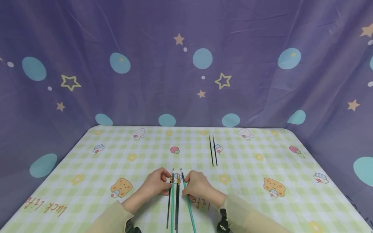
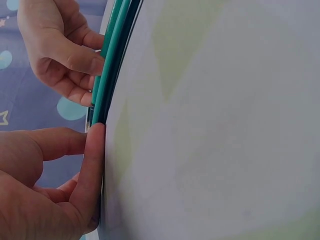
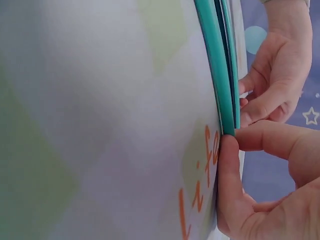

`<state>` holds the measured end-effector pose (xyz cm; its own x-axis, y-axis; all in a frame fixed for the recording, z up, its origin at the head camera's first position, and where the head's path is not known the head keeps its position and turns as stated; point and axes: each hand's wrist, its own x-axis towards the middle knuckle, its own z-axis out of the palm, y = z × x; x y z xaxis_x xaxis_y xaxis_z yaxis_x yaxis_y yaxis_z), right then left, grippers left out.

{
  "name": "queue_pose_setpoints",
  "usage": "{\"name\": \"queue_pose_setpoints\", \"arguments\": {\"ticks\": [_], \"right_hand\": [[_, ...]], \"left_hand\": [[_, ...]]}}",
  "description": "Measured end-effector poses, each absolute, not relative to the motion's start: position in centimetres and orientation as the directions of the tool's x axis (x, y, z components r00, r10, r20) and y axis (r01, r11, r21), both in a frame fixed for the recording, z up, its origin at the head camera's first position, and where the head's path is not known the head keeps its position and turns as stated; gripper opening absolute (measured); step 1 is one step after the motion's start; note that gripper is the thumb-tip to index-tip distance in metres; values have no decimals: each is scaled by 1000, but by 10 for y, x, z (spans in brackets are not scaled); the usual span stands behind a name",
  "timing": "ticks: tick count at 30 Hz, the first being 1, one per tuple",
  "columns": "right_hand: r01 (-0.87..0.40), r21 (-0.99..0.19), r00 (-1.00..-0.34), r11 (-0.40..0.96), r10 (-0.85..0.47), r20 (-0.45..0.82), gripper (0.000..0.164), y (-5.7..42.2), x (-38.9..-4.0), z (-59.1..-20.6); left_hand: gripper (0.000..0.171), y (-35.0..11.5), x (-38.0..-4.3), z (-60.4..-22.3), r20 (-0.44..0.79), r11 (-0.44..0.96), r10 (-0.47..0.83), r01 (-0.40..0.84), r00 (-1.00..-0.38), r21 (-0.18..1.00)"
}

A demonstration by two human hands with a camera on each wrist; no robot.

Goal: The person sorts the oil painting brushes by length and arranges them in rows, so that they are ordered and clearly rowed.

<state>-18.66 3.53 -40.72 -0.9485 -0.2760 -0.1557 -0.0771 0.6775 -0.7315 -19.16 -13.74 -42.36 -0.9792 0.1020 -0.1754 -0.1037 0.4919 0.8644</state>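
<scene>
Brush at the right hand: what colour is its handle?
The handle is teal green, clearest in the right wrist view.

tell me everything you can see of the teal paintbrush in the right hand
The slim paintbrush with a smooth teal handle has a dark section below its small tip; wood or plastic, I can't tell. It slants over the green-and-white checked tablecloth, tip pointing away from the person, near end cut off by the head view. The bare right hand pinches it.

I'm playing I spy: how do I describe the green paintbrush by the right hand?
On the green and white checked tablecloth, find a bare right hand. It pinches a slim teal-handled paintbrush. It's the rightmost near brush, slanting more than the other teal brush.
</scene>
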Motion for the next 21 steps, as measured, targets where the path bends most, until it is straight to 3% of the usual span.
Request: {"name": "queue_pose_setpoints", "arguments": {"ticks": [13, 21], "right_hand": [[99, -890, -919, 446, -301, -253, 27, 55, -186, -409], [124, -889, -933, 442, -253, -256, 30, 74, -184, -402]], "left_hand": [[27, -136, -190, -425, -189, 484, 97, -119, -977, 867], [27, -136, -191, -422, -190, 492, 92, -122, -977, 862]]}}
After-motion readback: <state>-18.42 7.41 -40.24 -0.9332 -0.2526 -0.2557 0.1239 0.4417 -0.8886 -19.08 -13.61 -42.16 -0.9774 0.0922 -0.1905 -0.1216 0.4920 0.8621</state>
